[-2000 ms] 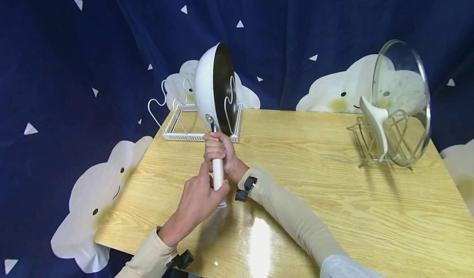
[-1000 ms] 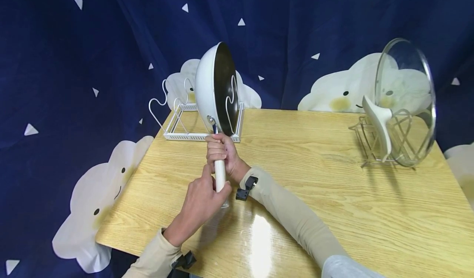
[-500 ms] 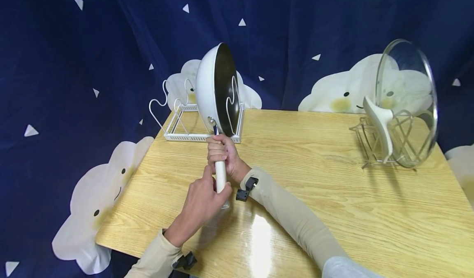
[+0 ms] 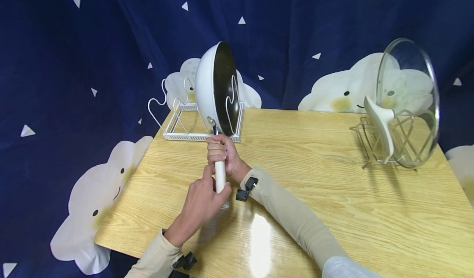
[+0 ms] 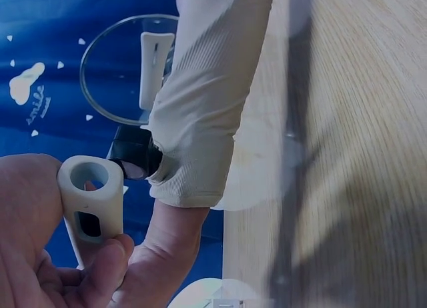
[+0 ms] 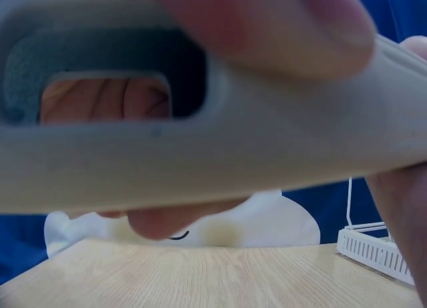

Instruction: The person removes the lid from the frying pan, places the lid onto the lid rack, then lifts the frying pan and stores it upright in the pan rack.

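Observation:
A wok (image 4: 205,84), white outside and dark inside, stands on edge at the white wire rack (image 4: 189,137), with one wire divider in front of its dark side. I cannot tell whether its rim bears on the rack's base. Its pale handle (image 4: 220,177) points toward me. My right hand (image 4: 224,152) grips the handle close to the bowl, fingers wrapped round it. Nearer me, my left hand (image 4: 201,198) holds the handle's end between thumb and fingers. In the left wrist view the handle's slotted end (image 5: 93,188) shows by my left thumb and fingers.
On the right of the wooden table (image 4: 296,154), a metal wire stand (image 4: 366,146) holds a glass lid (image 4: 411,76) upright and a white curved utensil (image 4: 381,121). A dark blue curtain (image 4: 266,43) with cloud shapes hangs behind. The table's left edge is near the rack.

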`<action>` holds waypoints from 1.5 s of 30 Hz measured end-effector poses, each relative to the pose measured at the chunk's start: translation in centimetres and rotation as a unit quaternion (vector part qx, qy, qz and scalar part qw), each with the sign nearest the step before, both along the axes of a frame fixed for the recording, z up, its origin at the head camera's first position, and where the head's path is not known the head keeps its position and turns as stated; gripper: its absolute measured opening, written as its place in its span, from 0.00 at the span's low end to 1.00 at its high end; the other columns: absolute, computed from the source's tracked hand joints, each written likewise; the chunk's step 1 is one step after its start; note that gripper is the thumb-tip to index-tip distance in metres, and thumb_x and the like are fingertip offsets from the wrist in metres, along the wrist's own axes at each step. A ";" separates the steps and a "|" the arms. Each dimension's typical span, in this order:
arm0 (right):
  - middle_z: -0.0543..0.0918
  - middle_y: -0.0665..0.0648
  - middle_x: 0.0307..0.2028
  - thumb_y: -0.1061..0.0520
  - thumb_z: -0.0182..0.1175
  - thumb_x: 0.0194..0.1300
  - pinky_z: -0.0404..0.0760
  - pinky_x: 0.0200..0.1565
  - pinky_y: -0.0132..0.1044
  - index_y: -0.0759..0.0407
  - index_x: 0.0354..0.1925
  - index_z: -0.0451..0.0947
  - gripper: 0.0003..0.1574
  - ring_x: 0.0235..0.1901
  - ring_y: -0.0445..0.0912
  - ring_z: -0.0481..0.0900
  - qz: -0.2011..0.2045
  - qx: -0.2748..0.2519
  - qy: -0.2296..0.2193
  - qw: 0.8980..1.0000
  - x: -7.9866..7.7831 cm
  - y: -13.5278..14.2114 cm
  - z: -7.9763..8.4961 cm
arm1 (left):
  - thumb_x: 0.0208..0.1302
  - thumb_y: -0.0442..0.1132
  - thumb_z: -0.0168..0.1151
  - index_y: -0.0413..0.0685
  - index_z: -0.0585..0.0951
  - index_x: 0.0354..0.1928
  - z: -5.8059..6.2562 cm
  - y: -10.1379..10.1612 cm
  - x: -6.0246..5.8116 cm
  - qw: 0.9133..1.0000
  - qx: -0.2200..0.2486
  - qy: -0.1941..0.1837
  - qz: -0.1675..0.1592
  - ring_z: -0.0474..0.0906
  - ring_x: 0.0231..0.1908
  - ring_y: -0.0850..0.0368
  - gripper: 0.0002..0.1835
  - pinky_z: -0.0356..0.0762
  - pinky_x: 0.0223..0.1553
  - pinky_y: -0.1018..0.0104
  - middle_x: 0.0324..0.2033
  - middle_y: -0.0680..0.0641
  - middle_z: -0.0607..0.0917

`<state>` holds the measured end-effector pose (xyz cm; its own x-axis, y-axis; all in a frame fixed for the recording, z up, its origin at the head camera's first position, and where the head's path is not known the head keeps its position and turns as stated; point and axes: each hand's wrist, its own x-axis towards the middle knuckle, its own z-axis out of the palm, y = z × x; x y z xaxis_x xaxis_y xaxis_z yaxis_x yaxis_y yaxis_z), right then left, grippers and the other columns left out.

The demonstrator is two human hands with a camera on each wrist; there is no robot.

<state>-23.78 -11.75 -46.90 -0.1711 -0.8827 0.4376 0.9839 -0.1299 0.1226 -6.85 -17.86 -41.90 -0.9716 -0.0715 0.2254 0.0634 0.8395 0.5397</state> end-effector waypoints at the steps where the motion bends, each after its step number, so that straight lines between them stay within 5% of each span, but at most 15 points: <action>1: 0.55 0.40 0.11 0.59 0.54 0.68 0.67 0.15 0.31 0.47 0.20 0.54 0.24 0.10 0.34 0.54 0.000 0.002 0.001 1.000 0.0 0.0 0.0 | 0.59 0.47 0.65 0.44 0.72 0.53 0.0 0.0 0.0 1.000 0.001 -0.001 0.000 0.68 0.15 0.64 0.24 0.64 0.15 0.66 0.18 0.58 0.74; 45: 0.54 0.41 0.13 0.58 0.55 0.69 0.66 0.15 0.28 0.51 0.22 0.57 0.22 0.09 0.37 0.59 -0.029 0.049 0.057 0.997 -0.5 1.0 -1.6 | 0.63 0.48 0.67 0.41 0.70 0.56 -2.0 0.4 -0.2 0.999 0.008 -0.032 -0.013 0.69 0.16 0.64 0.27 0.67 0.16 0.68 0.20 0.56 0.77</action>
<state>-24.33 -10.75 -48.54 -0.1783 -0.9119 0.3697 0.9811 -0.1937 -0.0047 -7.06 -17.41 -43.87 -0.9856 -0.0493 0.1619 0.0499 0.8293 0.5565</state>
